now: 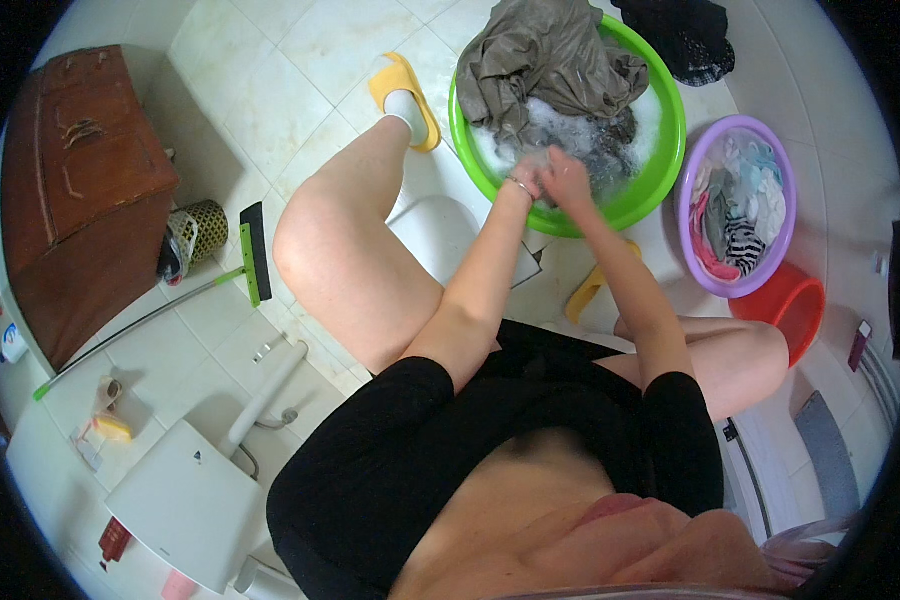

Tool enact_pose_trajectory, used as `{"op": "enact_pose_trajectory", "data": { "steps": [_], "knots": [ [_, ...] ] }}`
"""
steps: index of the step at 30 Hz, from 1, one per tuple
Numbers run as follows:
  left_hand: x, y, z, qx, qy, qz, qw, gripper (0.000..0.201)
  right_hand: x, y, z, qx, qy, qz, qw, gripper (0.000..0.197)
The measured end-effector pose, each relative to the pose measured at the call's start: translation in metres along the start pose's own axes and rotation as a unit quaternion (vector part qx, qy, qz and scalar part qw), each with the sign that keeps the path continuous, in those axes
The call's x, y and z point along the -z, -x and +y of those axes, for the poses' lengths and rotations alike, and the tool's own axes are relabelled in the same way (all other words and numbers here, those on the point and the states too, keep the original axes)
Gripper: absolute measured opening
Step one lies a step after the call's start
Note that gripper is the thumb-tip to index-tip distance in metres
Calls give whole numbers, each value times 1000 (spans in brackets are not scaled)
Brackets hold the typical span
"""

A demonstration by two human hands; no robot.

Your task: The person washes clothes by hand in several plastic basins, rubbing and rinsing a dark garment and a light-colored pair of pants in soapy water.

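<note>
A round green basin (678, 130) stands in front of me, holding cloudy, sudsy water. Over its far side is heaped a large grey-brown garment (550, 60), its lower folds wet and trailing into the foam. Darker wet cloth (620, 130) lies half sunk to the right. My left hand (528, 175), with a bracelet at the wrist, is close against my right hand (567, 180) above the basin's near part. Both hands are closed and slightly blurred. What is between their fingers, if anything, cannot be made out.
A purple basin (684, 200) of mixed clothes (725, 215) stands right of the green one, near a red bucket (805, 310). A black garment (685, 40) lies behind. To the left are a green-headed squeegee (250, 262), a woven basket (207, 230) and a brown cabinet (90, 160).
</note>
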State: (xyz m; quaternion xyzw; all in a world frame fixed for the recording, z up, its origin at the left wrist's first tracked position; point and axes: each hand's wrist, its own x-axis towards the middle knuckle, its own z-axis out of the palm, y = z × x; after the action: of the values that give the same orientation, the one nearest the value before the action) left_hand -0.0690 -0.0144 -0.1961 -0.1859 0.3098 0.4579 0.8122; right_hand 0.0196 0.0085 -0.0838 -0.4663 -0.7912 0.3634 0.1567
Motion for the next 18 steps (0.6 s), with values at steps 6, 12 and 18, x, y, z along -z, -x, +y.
{"op": "enact_pose_trajectory", "data": {
  "steps": [6,12,18],
  "knots": [
    [-44,27,4,-17,0,158,987,24,-7,0,84,-296,134,73,943,24],
    [-27,18,8,-176,-87,370,908,33,-18,37,107,-13,178,-145,973,24],
    [19,-16,-1,-288,-217,309,880,55,-16,-1,97,-393,17,-70,917,37]
  ]
}}
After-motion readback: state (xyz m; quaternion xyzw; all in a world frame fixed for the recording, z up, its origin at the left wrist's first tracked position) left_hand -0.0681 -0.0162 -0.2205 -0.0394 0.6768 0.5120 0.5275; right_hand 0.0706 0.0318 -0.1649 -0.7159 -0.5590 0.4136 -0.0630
